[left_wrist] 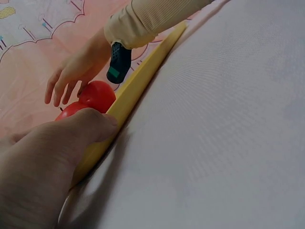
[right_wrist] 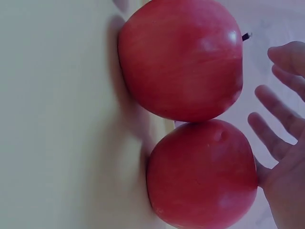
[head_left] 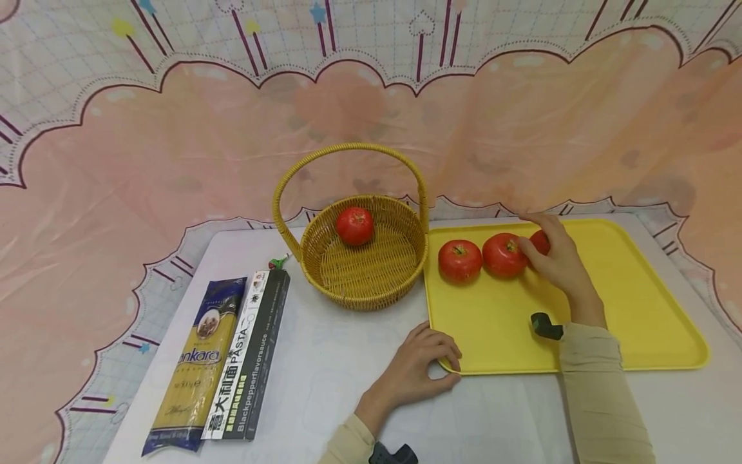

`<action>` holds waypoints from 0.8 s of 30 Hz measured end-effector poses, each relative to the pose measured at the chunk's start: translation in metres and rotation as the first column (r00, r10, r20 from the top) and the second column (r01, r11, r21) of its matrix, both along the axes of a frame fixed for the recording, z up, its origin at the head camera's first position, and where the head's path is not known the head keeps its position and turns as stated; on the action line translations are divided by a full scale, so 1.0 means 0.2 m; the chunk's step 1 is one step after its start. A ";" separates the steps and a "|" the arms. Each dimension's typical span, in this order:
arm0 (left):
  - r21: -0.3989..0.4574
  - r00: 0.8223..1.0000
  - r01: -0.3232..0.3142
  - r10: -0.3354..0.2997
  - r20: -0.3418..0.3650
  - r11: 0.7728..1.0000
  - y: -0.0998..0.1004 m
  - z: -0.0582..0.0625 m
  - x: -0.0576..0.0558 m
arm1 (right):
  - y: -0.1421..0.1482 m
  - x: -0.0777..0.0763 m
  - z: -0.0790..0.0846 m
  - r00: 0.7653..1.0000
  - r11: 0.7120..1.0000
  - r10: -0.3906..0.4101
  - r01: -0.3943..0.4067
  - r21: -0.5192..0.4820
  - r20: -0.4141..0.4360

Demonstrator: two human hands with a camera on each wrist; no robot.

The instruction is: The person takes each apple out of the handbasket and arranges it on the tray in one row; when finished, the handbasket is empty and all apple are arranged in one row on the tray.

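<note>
Red fruit [head_left: 355,226]: one in basket [head_left: 366,299], three still by back edge of tray [head_left: 640,309]. Fingers spread, empty on right hand [head_left: 559,263]; bent round front-left corner on left hand [head_left: 418,361].

White table [head_left: 324,361]: yellow tray [head_left: 632,290], wicker basket [head_left: 362,301], pasta bag [head_left: 194,377], pasta box [head_left: 246,361].

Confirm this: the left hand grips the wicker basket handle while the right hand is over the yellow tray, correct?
No: the head view shows the left hand holding the yellow tray, not the wicker basket handle. The right hand is over the tray.
</note>
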State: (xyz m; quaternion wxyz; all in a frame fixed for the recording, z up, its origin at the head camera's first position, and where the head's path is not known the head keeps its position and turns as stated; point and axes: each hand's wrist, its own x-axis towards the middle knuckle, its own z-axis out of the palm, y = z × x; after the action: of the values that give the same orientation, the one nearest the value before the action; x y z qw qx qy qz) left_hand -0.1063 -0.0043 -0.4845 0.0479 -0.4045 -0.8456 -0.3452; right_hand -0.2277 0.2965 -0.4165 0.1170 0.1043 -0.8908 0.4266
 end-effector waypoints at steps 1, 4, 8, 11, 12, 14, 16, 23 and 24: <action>0.002 1.000 0.001 -0.001 0.008 1.000 0.00 0.00 0.00 | 0.00 0.00 0.00 1.000 1.000 -0.002 0.002 0.001 -0.001; 0.003 1.000 0.001 -0.001 0.013 1.000 0.00 0.00 0.00 | -0.01 0.01 0.01 1.000 1.000 0.001 -0.001 0.001 -0.013; -0.001 1.000 0.002 -0.002 0.004 1.000 0.00 0.00 0.00 | -0.03 0.01 0.02 0.999 1.000 0.018 -0.018 -0.003 -0.032; 0.000 1.000 0.003 -0.003 0.010 1.000 0.00 0.00 0.00 | -0.05 0.01 0.03 0.998 0.999 0.046 -0.046 -0.004 -0.044; 0.000 1.000 0.003 -0.003 0.010 1.000 0.00 0.00 0.00 | -0.05 0.01 0.03 0.997 0.998 0.057 -0.057 -0.003 -0.045; -0.001 1.000 0.003 -0.003 0.010 1.000 0.00 0.00 0.00 | -0.07 0.00 0.03 0.996 0.997 0.081 -0.080 0.004 -0.047; -0.004 1.000 0.001 -0.001 0.003 1.000 0.00 0.00 0.00 | -0.08 0.00 0.03 0.995 0.995 0.096 -0.096 0.011 -0.040; -0.005 1.000 0.005 -0.005 -0.010 1.000 0.00 0.00 -0.01 | -0.14 -0.01 0.03 0.988 0.990 0.142 -0.141 0.017 -0.054; -0.004 1.000 0.006 -0.006 -0.008 1.000 0.00 0.00 -0.01 | -0.15 -0.01 0.03 0.987 0.989 0.146 -0.145 0.023 -0.061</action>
State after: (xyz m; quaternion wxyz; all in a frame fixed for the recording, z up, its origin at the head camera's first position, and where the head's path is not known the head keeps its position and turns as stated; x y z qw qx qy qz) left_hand -0.1074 -0.0053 -0.4842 0.0496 -0.4085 -0.8449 -0.3417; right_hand -0.2290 0.2667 -0.4112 0.1122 0.1833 -0.8807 0.4220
